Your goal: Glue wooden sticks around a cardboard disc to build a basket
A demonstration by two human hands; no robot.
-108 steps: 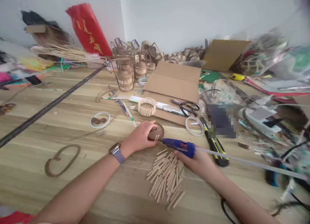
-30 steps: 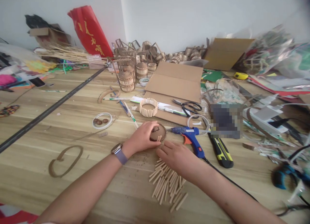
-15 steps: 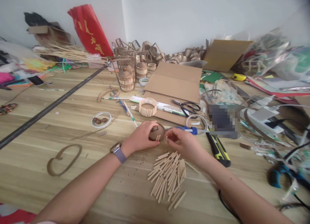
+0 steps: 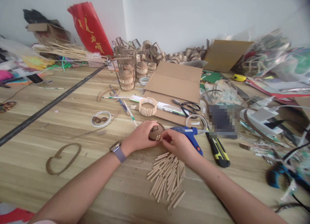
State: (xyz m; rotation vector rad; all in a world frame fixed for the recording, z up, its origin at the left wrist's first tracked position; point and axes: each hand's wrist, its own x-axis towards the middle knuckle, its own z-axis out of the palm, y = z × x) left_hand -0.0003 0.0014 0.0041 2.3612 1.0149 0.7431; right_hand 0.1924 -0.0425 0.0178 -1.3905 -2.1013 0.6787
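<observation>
My left hand (image 4: 142, 135) is wrapped round the left side of a round brown cardboard disc (image 4: 157, 131), which has dark printed marks and a ridged rim. A few short pale wooden sticks stand at the disc's near edge. With thumb and fingertips, my right hand (image 4: 178, 143) pinches a small wooden stick (image 4: 161, 139) against that edge, beside the others. Just below my hands lies a loose pile of cut wooden sticks (image 4: 166, 175). Beyond the disc, a ring of upright pale sticks (image 4: 148, 107) stands on cardboard.
A blue glue gun (image 4: 191, 137), a yellow-black utility knife (image 4: 219, 149) and black-handled scissors (image 4: 187, 106) lie right of my hands. Small lidded stick buckets (image 4: 126, 79) stand behind. Left are a white tape ring (image 4: 101, 119) with brown beads and a curled brown strip (image 4: 63, 159).
My right hand has moved left to the disc's near edge, bringing a small stick against it. More of the glue gun now shows. My left hand keeps its hold on the disc.
</observation>
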